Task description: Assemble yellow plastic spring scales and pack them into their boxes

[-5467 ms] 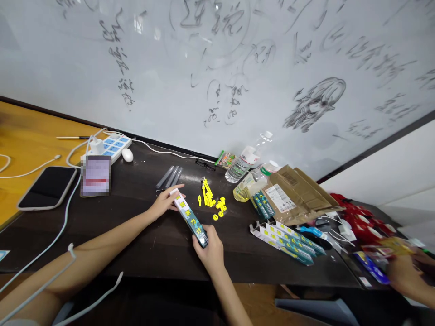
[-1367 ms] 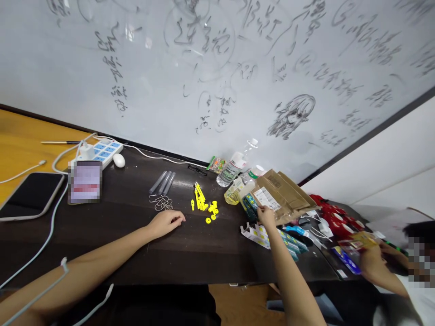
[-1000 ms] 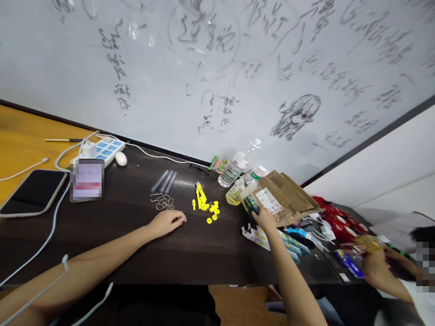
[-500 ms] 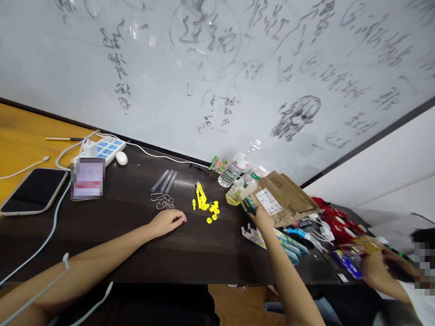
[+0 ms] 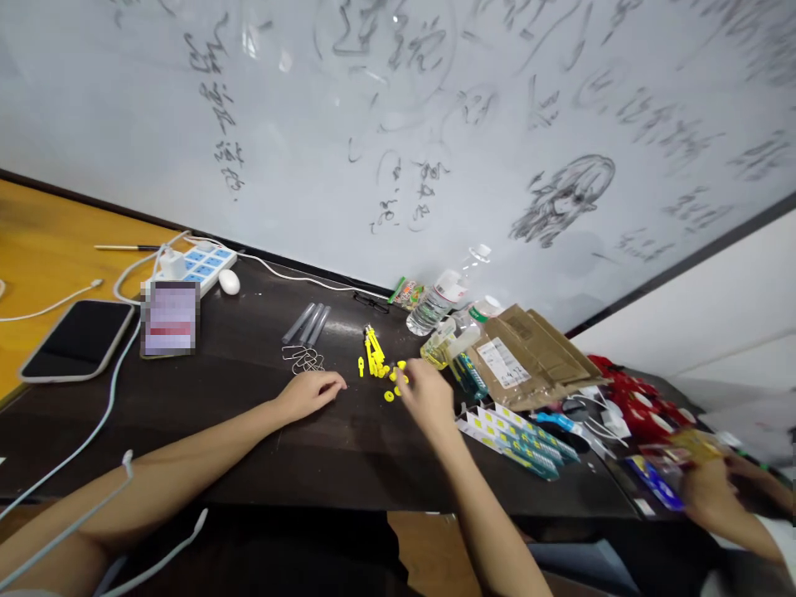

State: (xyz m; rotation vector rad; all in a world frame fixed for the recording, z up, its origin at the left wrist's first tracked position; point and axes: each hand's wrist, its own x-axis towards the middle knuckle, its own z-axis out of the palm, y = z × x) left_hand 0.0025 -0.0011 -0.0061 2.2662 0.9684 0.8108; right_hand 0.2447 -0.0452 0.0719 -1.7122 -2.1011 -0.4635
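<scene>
My left hand (image 5: 306,395) rests on the dark table (image 5: 279,473), fingers curled together, just below a cluster of metal wire clips (image 5: 304,360); whether it holds anything is hidden. My right hand (image 5: 429,396) is over the small round yellow pieces (image 5: 389,396), its fingertips touching or just above them; its grip is too small to make out. Longer yellow parts (image 5: 374,352) lie in a bunch between the hands, towards the board. Grey tubes (image 5: 306,324) lie side by side beyond the clips.
Green-and-white boxes (image 5: 522,444) lie right of my right forearm, below a cardboard package (image 5: 528,352). Bottles (image 5: 432,311) stand by the whiteboard (image 5: 279,149). At left are a phone (image 5: 78,340), cables and a power strip (image 5: 208,265). Another person's hand (image 5: 709,489) is at far right.
My right hand has left the dark green box beside the cardboard package and moved left to the yellow pieces. That box now lies beside the package. My left hand has barely moved.
</scene>
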